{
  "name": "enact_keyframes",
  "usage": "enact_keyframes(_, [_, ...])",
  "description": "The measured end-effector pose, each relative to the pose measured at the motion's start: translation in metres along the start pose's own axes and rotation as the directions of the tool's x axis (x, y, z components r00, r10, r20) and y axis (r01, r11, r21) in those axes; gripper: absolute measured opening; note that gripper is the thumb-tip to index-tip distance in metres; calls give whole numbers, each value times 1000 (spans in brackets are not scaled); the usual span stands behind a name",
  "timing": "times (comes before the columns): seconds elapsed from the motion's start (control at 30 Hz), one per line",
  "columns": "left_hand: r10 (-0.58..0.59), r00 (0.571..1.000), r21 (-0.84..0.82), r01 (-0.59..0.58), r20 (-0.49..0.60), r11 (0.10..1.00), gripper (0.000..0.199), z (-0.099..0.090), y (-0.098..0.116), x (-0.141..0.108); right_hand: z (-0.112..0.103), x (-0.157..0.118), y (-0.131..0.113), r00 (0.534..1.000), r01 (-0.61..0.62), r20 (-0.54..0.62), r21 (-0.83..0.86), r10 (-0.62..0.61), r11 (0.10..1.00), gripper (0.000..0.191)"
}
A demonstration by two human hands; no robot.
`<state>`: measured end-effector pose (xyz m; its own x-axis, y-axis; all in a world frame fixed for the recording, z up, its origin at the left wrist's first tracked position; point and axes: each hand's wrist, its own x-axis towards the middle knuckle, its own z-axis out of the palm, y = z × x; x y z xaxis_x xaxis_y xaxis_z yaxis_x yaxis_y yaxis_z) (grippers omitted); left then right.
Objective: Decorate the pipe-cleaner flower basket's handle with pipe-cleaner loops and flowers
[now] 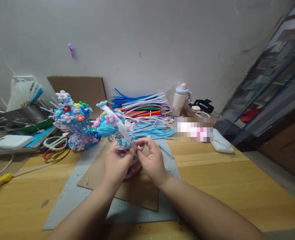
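We see our left hand and right hand pinched on the lower end of a fuzzy white, blue and lilac pipe-cleaner flower piece above a flat brown rectangular board, apparently mid-attachment, the next move calling for steady fingertip pressure.

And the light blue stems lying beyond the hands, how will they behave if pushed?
The light blue stems would probably scatter, since they fan out loosely. Being thin, each is likely light. They may hold some shape, as most lie fairly straight.
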<state>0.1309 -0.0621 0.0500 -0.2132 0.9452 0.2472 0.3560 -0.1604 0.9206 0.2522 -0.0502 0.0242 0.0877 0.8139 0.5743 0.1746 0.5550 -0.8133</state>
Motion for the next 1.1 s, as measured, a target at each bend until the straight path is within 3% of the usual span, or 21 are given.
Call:
enact_keyframes(0.1, [26,999,31,-25,-25,999,22,0,1,1,-2,3,4,997,-73,-16,74,74,995,17])
enact_keyframes(0.33, [33,999,4,-33,-15,999,18,-3,4,2,-14,21,3,984,4,178,-3,-3,1000,11])
enact_keyframes(0.7, [-89,995,-93,92,38,991,21,-11,8,6,-14,23,8,960,-144,248,39,130,989,10])
enact_keyframes(0.93, [-106,994,-62,106,2,992,29,-10,5,7,-16,25,10,950,-30,304,-122,66,992,10])
enact_keyframes(1.1, [-92,996,-57,93,9,994,28,-9,2,7,-12,19,9,971,-7,233,-183,50,983,11])
